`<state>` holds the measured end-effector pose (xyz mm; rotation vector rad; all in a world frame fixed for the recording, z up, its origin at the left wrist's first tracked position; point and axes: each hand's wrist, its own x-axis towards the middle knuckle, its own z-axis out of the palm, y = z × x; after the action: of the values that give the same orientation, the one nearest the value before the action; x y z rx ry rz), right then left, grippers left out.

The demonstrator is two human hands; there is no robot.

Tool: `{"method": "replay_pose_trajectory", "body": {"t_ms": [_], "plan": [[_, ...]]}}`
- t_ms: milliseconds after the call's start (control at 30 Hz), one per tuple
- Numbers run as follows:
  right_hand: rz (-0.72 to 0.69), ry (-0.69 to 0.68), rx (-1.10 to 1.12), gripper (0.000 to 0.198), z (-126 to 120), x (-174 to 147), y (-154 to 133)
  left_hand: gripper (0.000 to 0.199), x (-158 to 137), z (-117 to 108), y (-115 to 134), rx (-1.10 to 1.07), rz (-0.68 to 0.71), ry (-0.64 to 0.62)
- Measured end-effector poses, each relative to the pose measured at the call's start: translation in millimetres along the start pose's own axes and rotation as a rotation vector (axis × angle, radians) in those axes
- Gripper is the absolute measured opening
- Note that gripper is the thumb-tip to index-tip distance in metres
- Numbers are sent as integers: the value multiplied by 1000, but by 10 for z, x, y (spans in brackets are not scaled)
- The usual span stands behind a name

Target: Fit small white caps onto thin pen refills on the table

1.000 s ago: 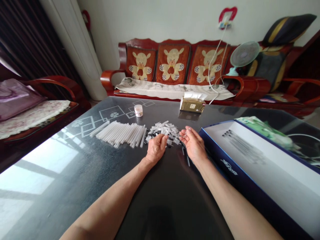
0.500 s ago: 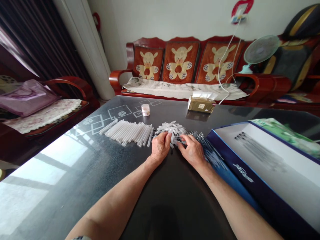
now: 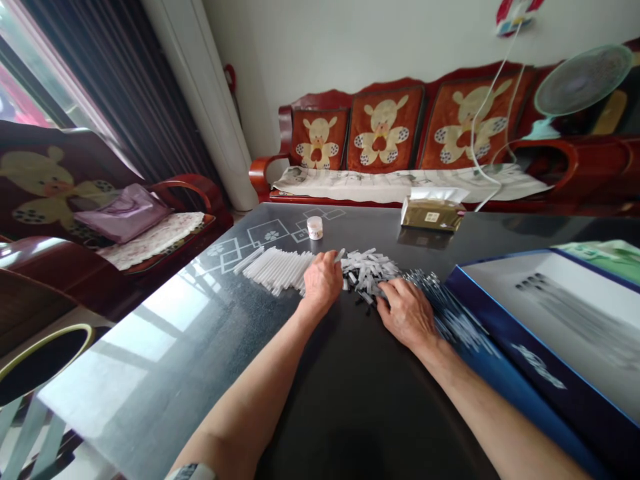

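My left hand (image 3: 323, 281) is closed in a pinch, with the tip of a short whitish plastic piece (image 3: 341, 255) sticking out between thumb and fingers. It hovers at the right end of a row of long white plastic tubes (image 3: 277, 268), hiding part of it. My right hand (image 3: 407, 310) rests at the near right edge of a heap of short white plastic pieces (image 3: 370, 265), its thumb and bent fingers apart. Some small black pieces (image 3: 364, 298) lie in and before the heap. Thin dark-tipped rods (image 3: 457, 320) are bunched to the right of that hand.
A blue-edged white box (image 3: 575, 300) with several thin rods inside takes up the table's right side. Farther back stand a small white jar (image 3: 315, 228) and a gold tissue box (image 3: 433, 210). The dark glossy table (image 3: 165, 360) faces a wooden sofa (image 3: 270, 167).
My left hand has moved left from the heap to the tubes' right end, carrying a whitish piece. My right hand stays by the heap. The view has swung left.
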<state>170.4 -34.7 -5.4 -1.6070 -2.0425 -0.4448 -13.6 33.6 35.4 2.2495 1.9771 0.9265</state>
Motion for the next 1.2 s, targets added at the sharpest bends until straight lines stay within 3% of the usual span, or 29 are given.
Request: {"method": "replay_pose_trajectory", "body": {"t_ms": [233, 367, 467, 567, 667, 800, 933, 1200], "plan": [[2, 13, 24, 20, 46, -9, 21, 31, 397, -312, -833, 243, -170, -106], [2, 25, 47, 20, 49, -5, 21, 32, 383, -372, -1010, 285, -191, -125], [0, 18, 47, 20, 47, -3, 19, 32, 324, -369, -909, 302, -141, -60], [5, -3, 35, 20, 37, -5, 15, 30, 184, -294, -614, 245, -12, -10], [4, -16, 22, 20, 16, -9, 9, 27, -68, -148, -232, 156, 116, -49], [5, -23, 11, 22, -28, 1, -2, 27, -420, 37, 117, 99, 165, -149], [20, -26, 15, 24, -83, 20, -27, 28, -572, 155, 172, 38, 241, -138], [49, -5, 65, 24, -289, 120, -40, 28, -539, 290, 62, -67, 281, -78]]}}
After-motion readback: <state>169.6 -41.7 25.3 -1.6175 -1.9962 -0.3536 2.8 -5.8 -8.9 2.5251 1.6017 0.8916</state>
